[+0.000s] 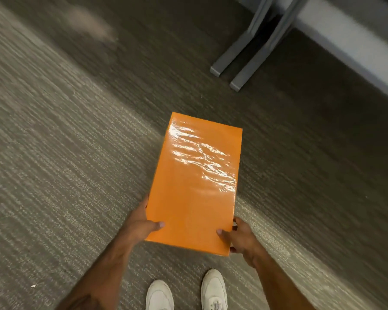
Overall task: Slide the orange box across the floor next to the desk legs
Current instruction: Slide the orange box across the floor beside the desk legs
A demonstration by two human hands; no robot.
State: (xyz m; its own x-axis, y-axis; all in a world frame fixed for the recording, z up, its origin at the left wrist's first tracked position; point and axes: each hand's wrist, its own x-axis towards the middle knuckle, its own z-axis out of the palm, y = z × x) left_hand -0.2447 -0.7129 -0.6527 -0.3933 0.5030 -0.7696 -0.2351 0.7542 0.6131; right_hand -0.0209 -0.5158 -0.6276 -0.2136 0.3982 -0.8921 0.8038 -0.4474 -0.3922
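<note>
A flat orange box [195, 182] wrapped in shiny plastic film is held above the carpet, its long side pointing away from me. My left hand [141, 222] grips its near left corner, thumb on top. My right hand [238, 238] grips the near right corner, thumb on top and fingers underneath. The grey metal desk legs [253, 61] stand on the floor at the upper right, well beyond the far end of the box.
Grey striped carpet [65, 164] covers the floor all around. My two white shoes [186, 291] stand just below the box. A pale panel or wall base [356, 48] runs behind the desk legs at the right. The view is blurred.
</note>
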